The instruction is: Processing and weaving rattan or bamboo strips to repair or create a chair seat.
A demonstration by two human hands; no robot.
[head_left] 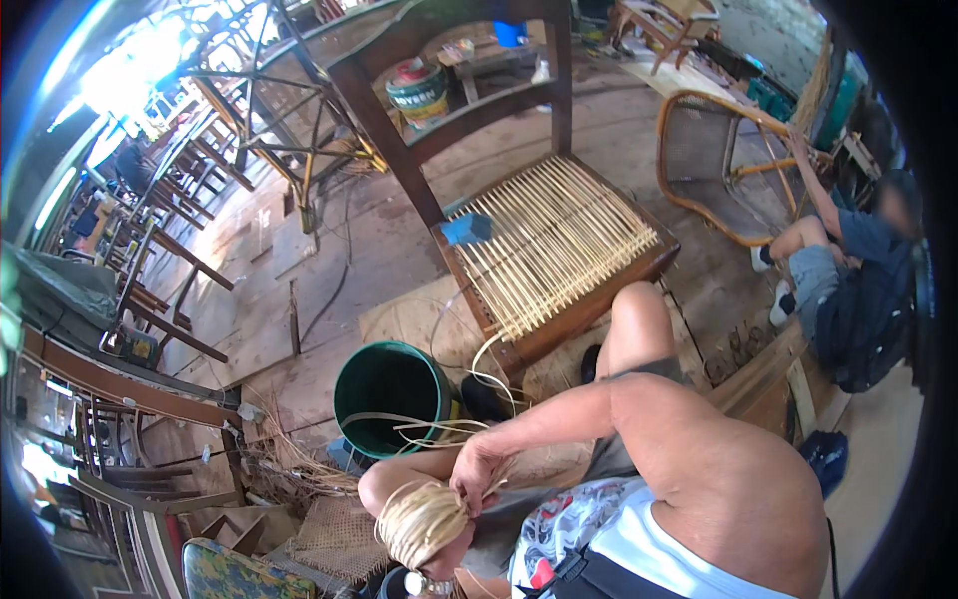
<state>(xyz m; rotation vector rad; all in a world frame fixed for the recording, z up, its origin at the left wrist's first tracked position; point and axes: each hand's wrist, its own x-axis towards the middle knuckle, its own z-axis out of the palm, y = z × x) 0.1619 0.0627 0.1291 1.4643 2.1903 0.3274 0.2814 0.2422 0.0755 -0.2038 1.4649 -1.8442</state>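
A coil of pale cane strips (421, 524) is held low in front of me, with my left hand (454, 552) closed around its lower side. The fingers of my right hand (477, 471) are closed at the top of the coil, on its strands. Loose cane ends curve up past the green bucket (391, 384) toward the chair. Ahead stands a dark wooden chair (454, 130), its seat strung with parallel cane strands (559, 250). A blue piece (467, 230), perhaps cloth or sponge, lies on the seat's left edge.
At right, a seated person (848, 260) touches a tipped rattan chair (671, 150). A paint tin (417, 92) stands behind the wooden chair. Cane scraps (274, 464) and a woven sheet (339, 539) lie at lower left. Stacked furniture (165, 180) fills the left side.
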